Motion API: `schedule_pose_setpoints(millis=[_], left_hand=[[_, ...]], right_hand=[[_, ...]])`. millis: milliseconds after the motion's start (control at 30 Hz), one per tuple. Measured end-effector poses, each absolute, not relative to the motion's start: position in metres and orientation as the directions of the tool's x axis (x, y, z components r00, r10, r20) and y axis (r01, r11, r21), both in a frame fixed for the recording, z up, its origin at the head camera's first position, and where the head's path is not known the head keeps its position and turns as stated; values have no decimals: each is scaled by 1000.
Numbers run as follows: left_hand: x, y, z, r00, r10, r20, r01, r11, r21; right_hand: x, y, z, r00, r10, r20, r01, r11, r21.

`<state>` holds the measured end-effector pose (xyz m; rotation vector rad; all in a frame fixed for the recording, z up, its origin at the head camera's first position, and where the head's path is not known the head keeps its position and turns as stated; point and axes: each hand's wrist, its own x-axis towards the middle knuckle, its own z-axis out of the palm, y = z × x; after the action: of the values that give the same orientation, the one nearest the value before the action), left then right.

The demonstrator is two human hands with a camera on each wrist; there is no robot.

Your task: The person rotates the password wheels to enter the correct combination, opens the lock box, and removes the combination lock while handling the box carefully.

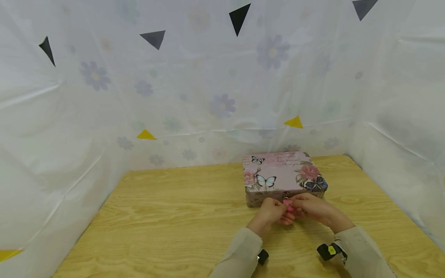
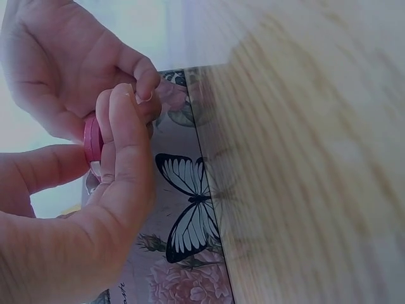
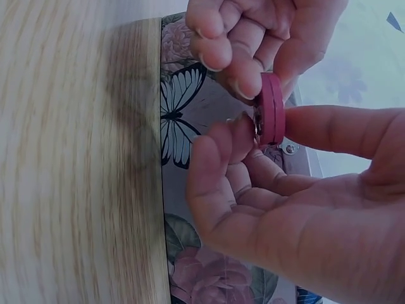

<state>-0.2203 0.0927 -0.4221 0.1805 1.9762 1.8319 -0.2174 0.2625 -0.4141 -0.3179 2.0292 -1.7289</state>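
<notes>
A small pink padlock (image 1: 288,204) is at the front latch (image 1: 286,194) of a butterfly-and-rose patterned box (image 1: 281,170), whose lid is down. My left hand (image 1: 269,214) pinches one end of the padlock between thumb and fingers. From the other side, my right hand (image 1: 314,208) holds it by thumb and fingertips. Seen in the right wrist view, the padlock (image 3: 272,111) stands edge-on with layered sides and small metal parts. Fingers cover much of the padlock (image 2: 93,139) in the left wrist view. Whether its shackle is fastened cannot be made out.
The box stands toward the back right of a wood-grain table (image 1: 167,216). White flowered sheeting (image 1: 208,77) surrounds the table at the back and both sides, with black, grey and yellow triangles on it. Dark straps (image 1: 326,251) are around the wrists.
</notes>
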Motion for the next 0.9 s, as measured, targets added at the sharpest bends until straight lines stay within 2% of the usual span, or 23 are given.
schedule_pose_setpoints(millis=[567,900], left_hand=[[-220,93,-421,-895,387,-222,-185,131,974],[-220,93,-422,-895,385,-226,-189,133,973]], right_hand=[[-219,262,-417,-873,-453,-178,116,162,-980],[-218,261,-414,-877,-446,-181,104,192,-976]])
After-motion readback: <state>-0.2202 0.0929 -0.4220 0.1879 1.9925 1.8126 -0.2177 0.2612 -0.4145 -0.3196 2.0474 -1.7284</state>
